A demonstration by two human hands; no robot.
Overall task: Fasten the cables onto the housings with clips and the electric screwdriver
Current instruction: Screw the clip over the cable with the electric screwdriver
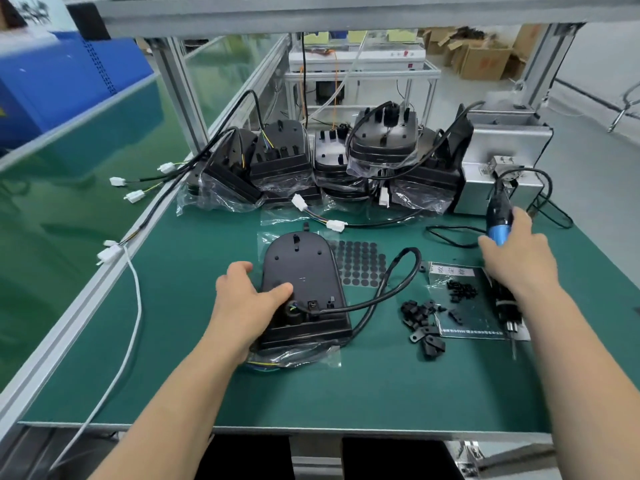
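1. Green matting [346, 386] covers the bench, and one black housing [304, 271] lies at its middle on a clear bag.
2. The left hand [242, 299] grips this housing by its left edge, with the thumb laid across the top close to where the wire comes out.
3. The right hand [519, 261] is wrapped round the electric screwdriver [498, 220] at the right. The bit points down toward the near edge, well apart from the housing.
4. The cable [410, 251] leaves the housing's near end and loops loose to the right. No clip shows on it, so fastening on this unit looks not yet begun.
5. The clips [420, 320] sit in a loose heap just right of the housing, and neither hand holds one. Placing a clip over the cable seems the step still owed before driving.
6. At the far side, the bagged housings [346, 161] are piled with leads trailing. Whether any are already clipped cannot be told, and most of the job appears left.
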